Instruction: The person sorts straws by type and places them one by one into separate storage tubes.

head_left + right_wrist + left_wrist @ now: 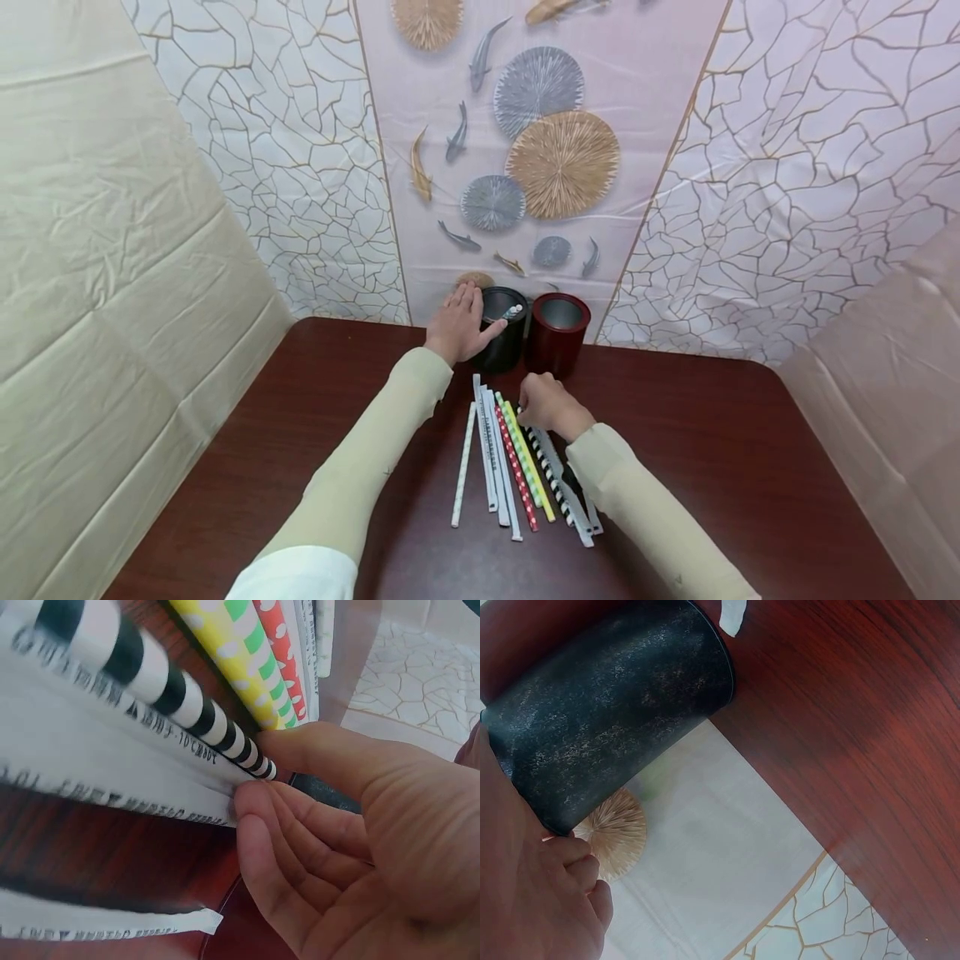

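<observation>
At the back of the table, my left hand (459, 327) rests against the black canister (498, 358), its fingers straight and its thumb spread over the near rim. In the left wrist view the fingertips lie along that canister's rim. Ends of straws (513, 312) stick up inside it. My right hand (551, 404) pinches the far end of a black-and-white striped straw (196, 697) between thumb and fingers. Paper-wrapped straws (112, 761) lie right beside it. A yellow straw (529, 462), a green-striped straw (534, 492) and a red patterned straw (517, 471) lie to its left.
A dark red canister (557, 346) stands right of the black one. Several white-wrapped straws (491, 458) and a pale patterned straw (463, 467) lie at the left of the row. A patterned cloth (315, 167) hangs behind the brown table (712, 450).
</observation>
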A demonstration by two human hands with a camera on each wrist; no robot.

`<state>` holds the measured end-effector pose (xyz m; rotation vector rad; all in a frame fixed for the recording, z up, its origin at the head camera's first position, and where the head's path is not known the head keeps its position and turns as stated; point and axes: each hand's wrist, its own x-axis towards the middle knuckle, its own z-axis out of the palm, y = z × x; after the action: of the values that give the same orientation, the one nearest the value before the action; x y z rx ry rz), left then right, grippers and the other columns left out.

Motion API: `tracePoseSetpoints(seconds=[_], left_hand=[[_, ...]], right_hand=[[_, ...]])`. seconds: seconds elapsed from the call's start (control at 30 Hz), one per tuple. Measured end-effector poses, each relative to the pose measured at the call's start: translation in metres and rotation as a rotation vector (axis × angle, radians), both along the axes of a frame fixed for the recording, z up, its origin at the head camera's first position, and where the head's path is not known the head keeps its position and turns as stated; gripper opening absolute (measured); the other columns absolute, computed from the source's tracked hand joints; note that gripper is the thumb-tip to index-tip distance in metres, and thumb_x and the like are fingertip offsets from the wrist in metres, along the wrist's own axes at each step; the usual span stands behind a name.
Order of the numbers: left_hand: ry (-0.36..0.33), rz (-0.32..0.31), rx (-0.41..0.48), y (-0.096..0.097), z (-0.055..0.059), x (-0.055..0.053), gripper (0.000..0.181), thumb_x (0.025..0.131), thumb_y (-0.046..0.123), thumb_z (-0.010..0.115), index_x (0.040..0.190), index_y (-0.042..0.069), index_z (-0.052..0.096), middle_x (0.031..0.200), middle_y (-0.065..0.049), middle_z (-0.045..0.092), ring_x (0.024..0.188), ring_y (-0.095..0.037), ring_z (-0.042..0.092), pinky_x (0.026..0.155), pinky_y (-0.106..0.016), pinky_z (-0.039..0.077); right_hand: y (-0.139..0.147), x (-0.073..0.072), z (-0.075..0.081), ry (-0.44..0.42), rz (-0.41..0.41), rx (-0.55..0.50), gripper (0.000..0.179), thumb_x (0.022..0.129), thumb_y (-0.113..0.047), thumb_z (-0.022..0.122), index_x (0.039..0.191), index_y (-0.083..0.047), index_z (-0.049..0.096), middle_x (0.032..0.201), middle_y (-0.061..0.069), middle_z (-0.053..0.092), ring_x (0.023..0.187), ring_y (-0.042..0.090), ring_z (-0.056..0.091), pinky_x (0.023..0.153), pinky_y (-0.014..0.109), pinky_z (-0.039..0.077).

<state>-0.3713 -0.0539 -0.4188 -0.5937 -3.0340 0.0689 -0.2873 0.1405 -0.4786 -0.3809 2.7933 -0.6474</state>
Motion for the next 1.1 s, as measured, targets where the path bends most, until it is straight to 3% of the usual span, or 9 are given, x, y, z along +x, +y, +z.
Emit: tracePoseSetpoints(seconds=[0.2, 0.33, 0.57, 0.77, 0.9, 1.1], left_hand=[[-0.009, 0.001, 0.004, 0.000, 0.000, 0.001, 0.091, 0.109, 0.070, 0.020, 0.169, 0.002, 0.016, 0.178, -0.017, 0.015, 0.167, -0.028, 0.013, 0.136, -0.041, 0.018], [-0.017, 0.000, 0.014, 0.000, -0.001, 0.000, 0.091, 0.109, 0.070, 0.019, 0.169, 0.002, 0.015, 0.178, -0.016, 0.013, 0.167, -0.028, 0.012, 0.136, -0.041, 0.017], [-0.034, 0.006, 0.014, 0.001, -0.003, -0.004, 0.092, 0.108, 0.071, 0.019, 0.170, 0.003, 0.013, 0.179, -0.016, 0.011, 0.167, -0.027, 0.010, 0.136, -0.041, 0.016], [-0.031, 0.010, 0.007, 0.001, -0.003, -0.005, 0.092, 0.108, 0.071, 0.020, 0.170, 0.003, 0.013, 0.179, -0.016, 0.011, 0.167, -0.027, 0.011, 0.136, -0.041, 0.017], [-0.017, 0.005, 0.015, 0.000, -0.002, -0.001, 0.091, 0.109, 0.070, 0.021, 0.169, 0.003, 0.015, 0.178, -0.016, 0.013, 0.167, -0.027, 0.012, 0.136, -0.041, 0.017], [-0.011, -0.001, 0.021, 0.000, 0.000, 0.001, 0.090, 0.109, 0.069, 0.021, 0.169, 0.002, 0.016, 0.178, -0.017, 0.013, 0.167, -0.027, 0.012, 0.136, -0.040, 0.018]], right_hand=[[-0.005, 0.000, 0.002, -0.019, -0.024, 0.023, 0.046, 0.088, -0.004, 0.079, 0.054, -0.014, 0.050, 0.049, -0.001, 0.038, 0.041, 0.014, 0.033, 0.042, 0.026, 0.030], [-0.006, 0.000, 0.002, -0.019, -0.047, 0.025, 0.039, 0.088, -0.006, 0.081, 0.059, -0.012, 0.056, 0.051, 0.002, 0.047, 0.043, 0.015, 0.043, 0.043, 0.026, 0.035], [-0.007, -0.002, 0.000, -0.030, -0.093, 0.040, 0.034, 0.089, -0.013, 0.082, 0.065, -0.010, 0.058, 0.055, 0.003, 0.047, 0.045, 0.017, 0.047, 0.045, 0.027, 0.039], [-0.007, -0.004, 0.000, -0.073, -0.156, 0.030, 0.030, 0.090, -0.021, 0.083, 0.074, -0.008, 0.061, 0.066, 0.008, 0.055, 0.054, 0.023, 0.055, 0.048, 0.029, 0.042], [-0.003, -0.006, -0.002, -0.086, -0.173, 0.013, 0.036, 0.090, -0.025, 0.083, 0.069, -0.010, 0.058, 0.063, 0.006, 0.051, 0.053, 0.022, 0.051, 0.048, 0.029, 0.040], [0.004, -0.007, -0.002, -0.069, -0.144, -0.034, 0.051, 0.092, -0.019, 0.079, 0.052, -0.015, 0.048, 0.047, -0.002, 0.036, 0.039, 0.015, 0.036, 0.042, 0.026, 0.033]])
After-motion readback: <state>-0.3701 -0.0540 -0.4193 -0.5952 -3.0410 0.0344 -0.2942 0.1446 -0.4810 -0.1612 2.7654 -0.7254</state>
